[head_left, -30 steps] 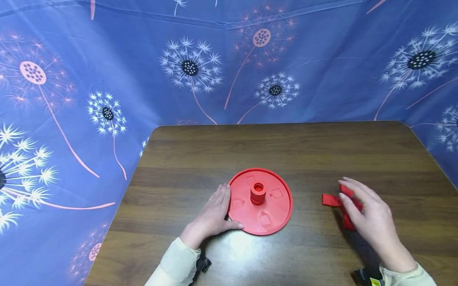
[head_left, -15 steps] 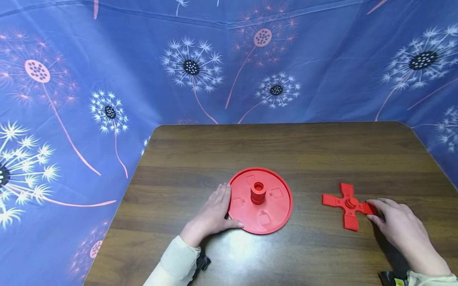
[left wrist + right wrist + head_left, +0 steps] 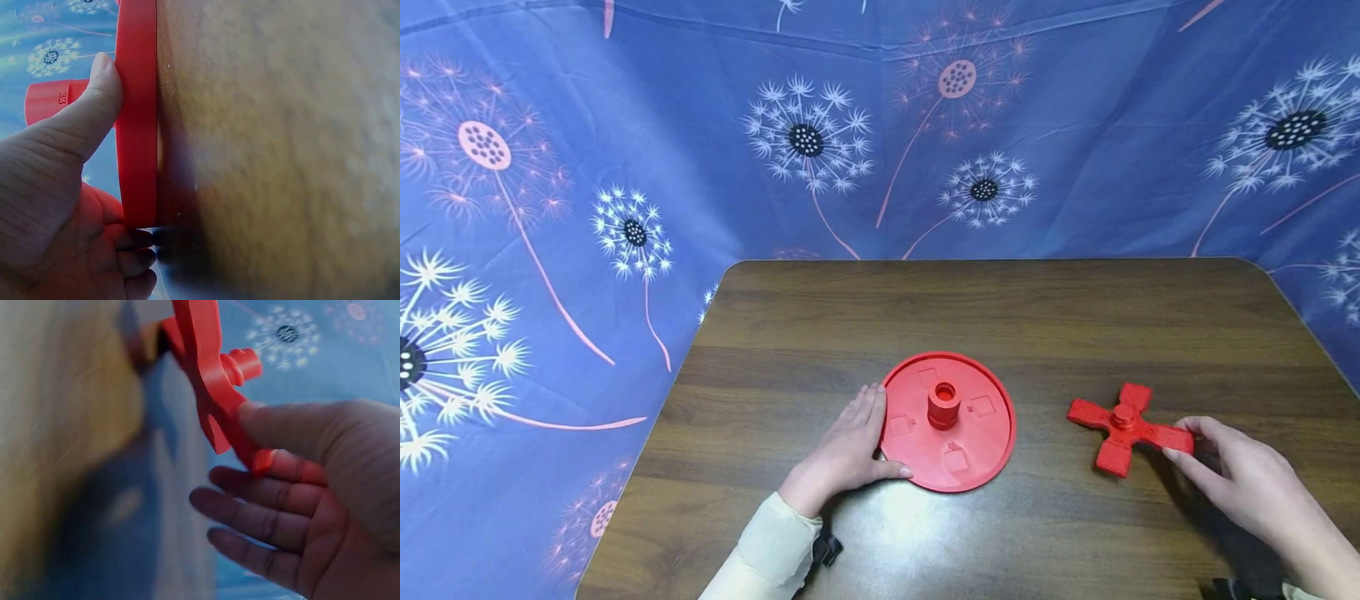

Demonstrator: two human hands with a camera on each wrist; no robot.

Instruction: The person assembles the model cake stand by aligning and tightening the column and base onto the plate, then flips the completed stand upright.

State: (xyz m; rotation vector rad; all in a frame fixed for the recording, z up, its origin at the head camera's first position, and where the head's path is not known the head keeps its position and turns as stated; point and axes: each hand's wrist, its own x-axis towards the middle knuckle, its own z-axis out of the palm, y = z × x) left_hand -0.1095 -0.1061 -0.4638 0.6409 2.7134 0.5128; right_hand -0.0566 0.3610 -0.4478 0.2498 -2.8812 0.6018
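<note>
- Here's the left hand (image 3: 842, 454), resting at the edge of the red disc (image 3: 947, 446); fingers lie straight and close together along the rim around ten o'clock, thumb touching it at seven.
- The disc sits flat on the brown table (image 3: 1000, 317), raised rim all round; from its middle rises a short hollow post (image 3: 943, 407), a number 33 readable on its side in the left wrist view; four square outlines ring that post.
- Over to three o'clock of the disc, and well apart from it, is the red cross (image 3: 1127, 429); it's tilted, its stubby peg (image 3: 245, 365) pointing up from the middle.
- And the right hand (image 3: 1251, 475) has it; thumb and forefinger are clamped on the arm at four o'clock, the other three fingers held slightly apart, clear of the cross; whether any arm touches the table, I cannot tell.
- At twelve o'clock, beyond the table, hangs a blue cloth (image 3: 700, 125) printed with dandelions; a pale sleeve (image 3: 775, 546) covers the left forearm.
</note>
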